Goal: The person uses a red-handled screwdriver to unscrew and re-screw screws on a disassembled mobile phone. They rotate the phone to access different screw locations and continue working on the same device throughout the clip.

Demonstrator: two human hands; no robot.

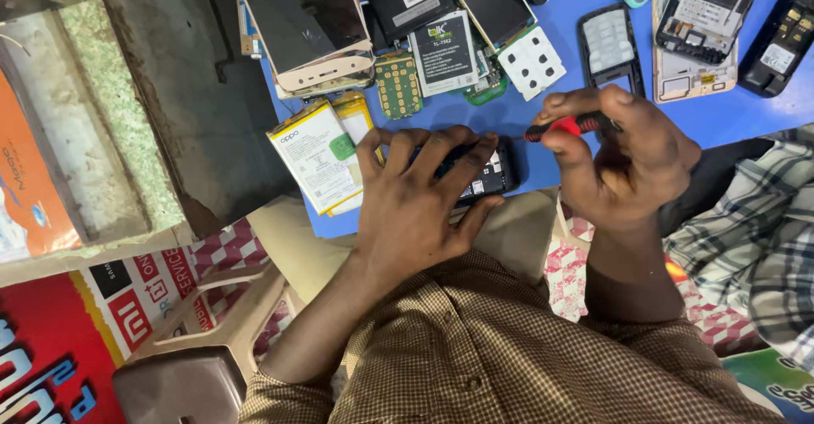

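The left hand [421, 193] is laid palm-down, fingers spread, pressing a small dark phone [485, 174] onto the near edge of the blue table [721, 114]. Just right, the curled right hand [617, 154] pinches a red-handled screwdriver [570, 126], its tip pointed left toward the phone.

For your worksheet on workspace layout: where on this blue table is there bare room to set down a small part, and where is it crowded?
Bare blue table shows right of the right hand, below the opened phone shell. A narrower strip lies between the left hand and the green circuit board. The far edge is crowded with phones and batteries.
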